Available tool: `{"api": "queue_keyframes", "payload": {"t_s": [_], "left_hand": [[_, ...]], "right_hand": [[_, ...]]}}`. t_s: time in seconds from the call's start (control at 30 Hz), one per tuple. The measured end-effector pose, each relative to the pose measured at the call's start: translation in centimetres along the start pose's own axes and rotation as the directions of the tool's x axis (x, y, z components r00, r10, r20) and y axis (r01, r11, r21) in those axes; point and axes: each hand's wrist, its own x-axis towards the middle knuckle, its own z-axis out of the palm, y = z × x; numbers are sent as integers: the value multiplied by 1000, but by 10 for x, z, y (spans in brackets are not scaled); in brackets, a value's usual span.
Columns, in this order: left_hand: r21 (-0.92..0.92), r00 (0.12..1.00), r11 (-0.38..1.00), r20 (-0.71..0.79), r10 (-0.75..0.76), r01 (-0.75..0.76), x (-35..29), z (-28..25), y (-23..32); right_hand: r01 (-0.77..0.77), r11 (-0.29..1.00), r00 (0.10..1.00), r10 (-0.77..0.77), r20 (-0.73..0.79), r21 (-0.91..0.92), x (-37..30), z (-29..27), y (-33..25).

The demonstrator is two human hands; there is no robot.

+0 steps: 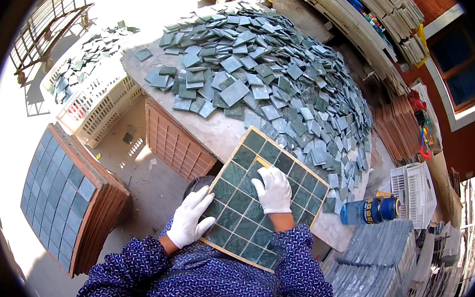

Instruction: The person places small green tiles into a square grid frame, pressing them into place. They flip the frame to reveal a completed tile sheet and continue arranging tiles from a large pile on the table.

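A square tray (238,203) filled with a grid of dark green stone tiles lies tilted in front of me, partly on the table's near edge. My left hand (191,216), in a white glove, holds the tray's left edge, thumb and fingers apart. My right hand (273,190), also gloved in white, is bent over a green tile (252,176) in the upper part of the grid, fingers and thumb on it. Beside that tile an orange-yellow strip of the tray's base shows. How firmly the right fingers grip is partly hidden.
Loose green tiles (276,73) heap across the table (214,133). To the left stand stacked tiled trays (57,196), a brown gridded tray (176,139) and a cream crate (103,111) holding tiles. A blue bottle (365,211), white baskets (414,190) and wrapped tile stacks (376,246) are on the right.
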Motion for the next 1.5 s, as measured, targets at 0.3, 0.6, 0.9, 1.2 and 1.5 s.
{"api": "queue_keyframes", "payload": {"t_s": [0.3,0.6,0.9,1.2,1.5], "left_hand": [[14,999,999,-17,30,-30,3,-2,1],[-5,999,1000,-30,30,-31,0,-1,-7],[-497,988,864,-70,-135,83,-3,9,-12],[-904,931,391,22,-364,174,-3,13,-36],[608,996,794,75,-40,-14,-4,14,27]], "right_hand": [[-38,996,999,38,2,80,38,-10,34],[98,985,962,-56,268,-145,-7,9,1],[-75,969,976,120,183,-234,-30,-2,11],[251,939,879,-323,351,237,-96,9,-103],[-382,898,919,394,12,-218,-190,-59,47]]}}
